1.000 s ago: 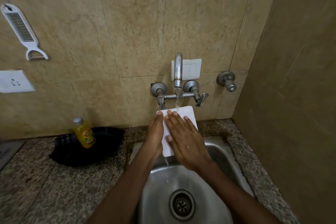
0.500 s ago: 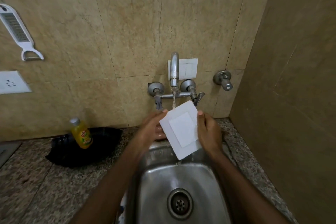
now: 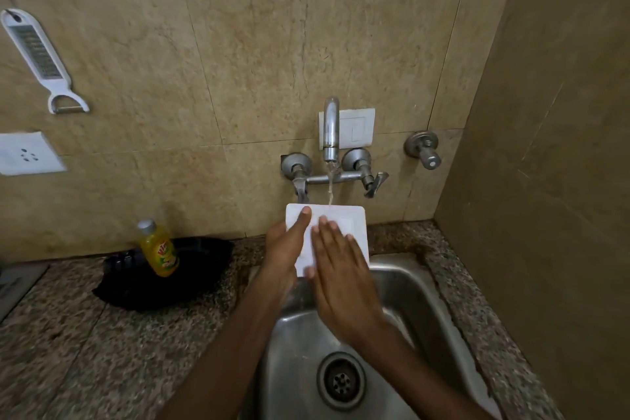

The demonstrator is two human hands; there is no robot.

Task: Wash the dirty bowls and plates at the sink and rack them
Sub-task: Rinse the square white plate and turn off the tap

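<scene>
A white square plate [image 3: 353,220] is held over the steel sink [image 3: 402,286], under water running from the wall tap [image 3: 330,128]. My left hand [image 3: 284,249] grips the plate's left edge, thumb lying on its face. My right hand [image 3: 341,269] rests flat on the plate's face, fingers spread, and covers its lower right part. The stream lands on the plate's top edge.
A yellow dish-soap bottle [image 3: 157,249] stands in a black tray [image 3: 201,269] on the granite counter [image 3: 85,334] left of the sink. The sink drain [image 3: 341,380] is below my hands. A tiled side wall [image 3: 545,181] closes the right. A white grater [image 3: 37,58] hangs at upper left.
Half a second ago both hands held the plate by its edges, tilted with its face showing. Now the plate is squared up and my right hand lies flat across its face.
</scene>
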